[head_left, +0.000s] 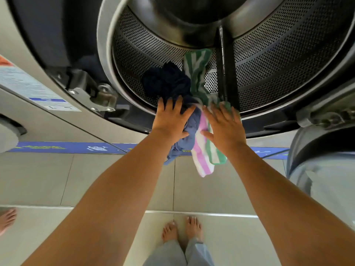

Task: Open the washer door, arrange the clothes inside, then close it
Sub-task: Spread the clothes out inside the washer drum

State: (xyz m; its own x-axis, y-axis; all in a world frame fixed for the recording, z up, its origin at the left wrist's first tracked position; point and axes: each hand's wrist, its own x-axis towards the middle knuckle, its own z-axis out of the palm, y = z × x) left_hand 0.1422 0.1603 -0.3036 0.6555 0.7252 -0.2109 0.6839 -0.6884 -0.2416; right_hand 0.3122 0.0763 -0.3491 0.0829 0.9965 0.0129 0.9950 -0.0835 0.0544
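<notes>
The washer stands open, its perforated steel drum (pixel 269 60) facing me. A dark navy garment (pixel 167 79) and a green-and-white striped towel (pixel 196 70) lie in the drum's bottom. A blue garment (pixel 184 143) and a pink-and-white striped cloth (pixel 201 162) hang over the door rim toward the floor. My left hand (pixel 171 118) lies on the navy and blue clothes with fingers spread, thumb under the blue fabric. My right hand (pixel 223 123) presses flat on the striped cloth. The open door (pixel 322 150) hangs at the right.
The door hinge (pixel 96 95) sits left of the opening, beside a label panel (pixel 32 87). A blue strip (pixel 57 147) runs along the washer base. My bare feet (pixel 182 229) stand on pale floor tiles; another person's foot (pixel 6 219) shows at the left edge.
</notes>
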